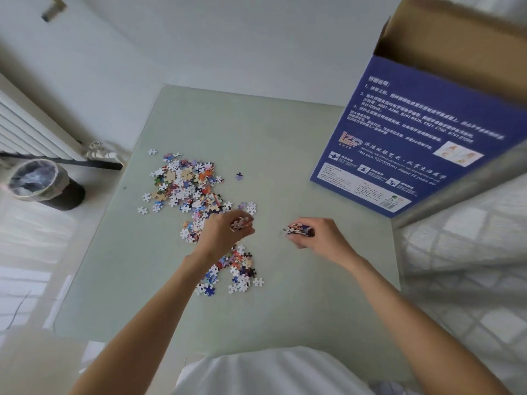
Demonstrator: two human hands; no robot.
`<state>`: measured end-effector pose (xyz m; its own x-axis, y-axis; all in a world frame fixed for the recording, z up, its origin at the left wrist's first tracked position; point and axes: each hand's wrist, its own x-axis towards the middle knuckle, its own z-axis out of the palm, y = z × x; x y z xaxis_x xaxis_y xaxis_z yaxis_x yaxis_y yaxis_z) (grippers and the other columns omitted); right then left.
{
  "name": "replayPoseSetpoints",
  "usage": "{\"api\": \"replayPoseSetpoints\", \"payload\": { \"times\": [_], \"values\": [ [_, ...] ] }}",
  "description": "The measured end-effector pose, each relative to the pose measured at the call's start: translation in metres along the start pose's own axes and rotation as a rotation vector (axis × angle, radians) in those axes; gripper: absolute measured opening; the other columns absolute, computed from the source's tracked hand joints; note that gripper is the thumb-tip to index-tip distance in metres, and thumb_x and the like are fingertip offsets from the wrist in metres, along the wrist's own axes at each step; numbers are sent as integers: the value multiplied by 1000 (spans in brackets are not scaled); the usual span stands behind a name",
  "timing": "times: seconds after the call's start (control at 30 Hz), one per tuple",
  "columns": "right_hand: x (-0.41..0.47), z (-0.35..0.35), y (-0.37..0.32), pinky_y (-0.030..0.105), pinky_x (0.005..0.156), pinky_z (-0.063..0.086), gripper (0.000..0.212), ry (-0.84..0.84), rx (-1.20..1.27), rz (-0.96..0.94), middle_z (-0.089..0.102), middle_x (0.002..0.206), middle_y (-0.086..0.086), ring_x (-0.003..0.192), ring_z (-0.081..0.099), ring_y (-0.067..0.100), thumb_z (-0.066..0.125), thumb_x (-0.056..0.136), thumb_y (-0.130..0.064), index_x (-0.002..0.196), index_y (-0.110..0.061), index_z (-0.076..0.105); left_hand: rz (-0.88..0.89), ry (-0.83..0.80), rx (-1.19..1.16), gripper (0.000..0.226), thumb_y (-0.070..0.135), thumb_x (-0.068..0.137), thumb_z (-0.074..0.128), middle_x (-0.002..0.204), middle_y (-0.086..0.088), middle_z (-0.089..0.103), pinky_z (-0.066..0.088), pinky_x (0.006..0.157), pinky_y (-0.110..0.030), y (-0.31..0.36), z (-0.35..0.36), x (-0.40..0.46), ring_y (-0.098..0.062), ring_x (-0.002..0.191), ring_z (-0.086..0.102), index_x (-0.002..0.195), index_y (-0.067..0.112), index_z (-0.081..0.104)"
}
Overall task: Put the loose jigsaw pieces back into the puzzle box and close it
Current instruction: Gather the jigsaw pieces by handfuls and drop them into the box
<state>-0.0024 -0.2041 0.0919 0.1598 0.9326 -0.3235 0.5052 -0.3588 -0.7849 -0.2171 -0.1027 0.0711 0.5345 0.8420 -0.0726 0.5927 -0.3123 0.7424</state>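
— Multicoloured card is what you are dealing with, and most of it still lies to your left: the heap of jigsaw pieces [188, 192] spreads across the pale green desk [285, 309], with a smaller patch [236, 272] nearer you, partly under your left forearm. What does each of your hands have?

— My left hand [225, 233] is curled round a small clutch of pieces just above the heap's near edge. My right hand [316, 235] is clenched on a darker clutch, off to the right of the heap and apart from it.

— Good. Both are loaded, so I would not reach for more; a few pieces already stick out past your right fingers [299, 236] and look ready to drop. Turn the palms up a little and cup them.

— And the puzzle box [413, 138]?

— It stands at the far right of the desk, blue printed side towards you, its brown flaps open at the top. The mouth sits high, so lift the hands well over the rim before you let go, one after the other.

— The single purple piece [239, 175] between heap and box?

— Leave it for a later pass. My guess is that many handfuls remain, so sweeping the heap together first would probably save you trips.
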Motion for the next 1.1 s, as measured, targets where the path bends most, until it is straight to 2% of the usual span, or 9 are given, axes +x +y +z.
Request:
{"api": "replayPoseSetpoints", "payload": {
  "times": [0.07, 0.2, 0.43, 0.6, 0.67, 0.77, 0.83, 0.93, 1.1],
  "values": [
    [-5, -33, -23, 23, 72, 55, 9, -13, 164, -21, 69, 83, 11, 71, 67, 13, 70, 82, -11, 91, -9, 69, 51, -27, -70, 22, 24, 73, 78, 78, 7, 72, 52, 65, -14, 27, -8, 16, -2, 62, 64, 93, 17, 72],
    [-22, -148, -60, 24, 72, 57, 15, 185, 372, -123, 67, 89, 8, 80, 67, 15, 67, 80, -5, 92, -13, 67, 147, -148, -173, 21, 19, 74, 77, 74, -1, 72, 58, 63, -30, 117, -8, 76, -15, 62, 68, 93, 14, 70],
    [-11, -287, -86, 37, 79, 57, 19, 605, 113, -274, 68, 95, -5, 83, 70, 14, 70, 81, -16, 93, -29, 65, 432, -116, -135, 19, 23, 76, 75, 85, 0, 68, 52, 60, -13, 240, -16, 157, -7, 67, 64, 91, 20, 65],
    [12, -309, -75, 39, 77, 56, 20, 640, -284, -228, 67, 88, -1, 71, 68, 13, 68, 85, -17, 105, -17, 67, 593, 28, -65, 23, 26, 78, 73, 81, 4, 66, 53, 65, -18, 297, -17, 202, -7, 63, 64, 98, 17, 67],
    [19, -309, -69, 37, 78, 54, 21, 623, -391, -232, 68, 88, 1, 70, 64, 14, 69, 84, -20, 104, -15, 68, 643, 51, -37, 26, 25, 79, 72, 91, 1, 68, 55, 72, -28, 307, -11, 218, -14, 73, 66, 103, 19, 67],
    [27, -310, -62, 28, 66, 47, 18, 592, -504, -235, 69, 86, 1, 75, 61, 15, 70, 83, -23, 99, -16, 71, 712, 51, 166, 27, 27, 83, 66, 102, -4, 68, 48, 78, -28, 316, -1, 240, -23, 88, 63, 109, 19, 65],
    [30, -310, -58, 23, 61, 41, 18, 581, -521, -222, 68, 86, -1, 77, 60, 14, 71, 82, -26, 98, -18, 71, 759, 19, 329, 27, 28, 87, 62, 102, -4, 68, 42, 75, -27, 318, 4, 247, -23, 94, 60, 112, 18, 63],
    [32, -310, -56, 26, 74, 46, 23, 603, -487, -214, 69, 96, -2, 84, 59, 10, 73, 79, -28, 101, -20, 70, 789, 17, 487, 27, 32, 87, 61, 102, -2, 68, 45, 72, -33, 319, 6, 248, -25, 93, 60, 113, 24, 62],
    [32, -309, -60, 29, 76, 51, 28, 620, -468, -215, 70, 96, -4, 75, 60, 8, 73, 79, -29, 105, -21, 68, 750, 19, 455, 20, 36, 83, 65, 93, 11, 70, 48, 73, -30, 320, 3, 247, -14, 91, 61, 101, 27, 66]
  ]
}}
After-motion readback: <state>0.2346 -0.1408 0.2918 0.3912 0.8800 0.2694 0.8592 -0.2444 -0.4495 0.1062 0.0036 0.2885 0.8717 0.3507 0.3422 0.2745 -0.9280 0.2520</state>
